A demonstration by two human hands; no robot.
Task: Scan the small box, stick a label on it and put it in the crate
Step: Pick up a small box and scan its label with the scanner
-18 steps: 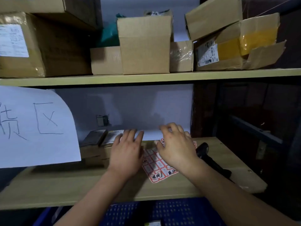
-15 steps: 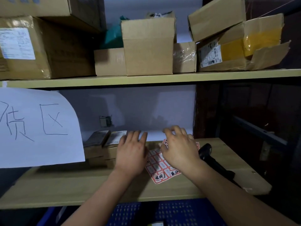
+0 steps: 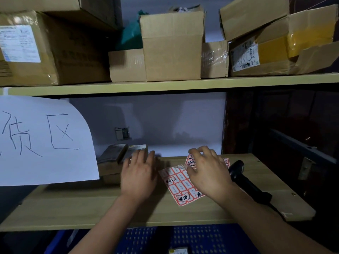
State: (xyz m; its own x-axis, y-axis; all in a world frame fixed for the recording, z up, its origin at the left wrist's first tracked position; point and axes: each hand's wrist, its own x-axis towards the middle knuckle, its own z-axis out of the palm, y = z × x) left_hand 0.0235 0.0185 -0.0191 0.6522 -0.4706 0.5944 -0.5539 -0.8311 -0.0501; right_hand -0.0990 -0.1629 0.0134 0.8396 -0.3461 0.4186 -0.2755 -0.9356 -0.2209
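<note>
Several small flat boxes [image 3: 136,150] are stacked at the back left of the lower wooden shelf [image 3: 91,208]. My left hand [image 3: 137,176] lies flat, palm down, with its fingertips on the nearest small box. A sheet of red-edged labels [image 3: 177,184] lies between my hands, and a second label sheet [image 3: 190,159] lies behind it. My right hand [image 3: 209,173] hovers over them with bent fingers, fingertips on the rear sheet and thumb at the front sheet's edge. A black handheld scanner [image 3: 245,180] lies on the shelf right of that hand. The blue crate [image 3: 201,239] stands below the shelf.
A white paper sign [image 3: 42,142] with handwriting hangs over the shelf's left part. The upper shelf [image 3: 165,86] carries several cardboard cartons. A small labelled box [image 3: 178,251] lies in the crate. Dark shelving stands to the right.
My left hand has slid left off the label sheet onto the small boxes, uncovering the sheet. My right hand's fingers have curled over the rear sheet.
</note>
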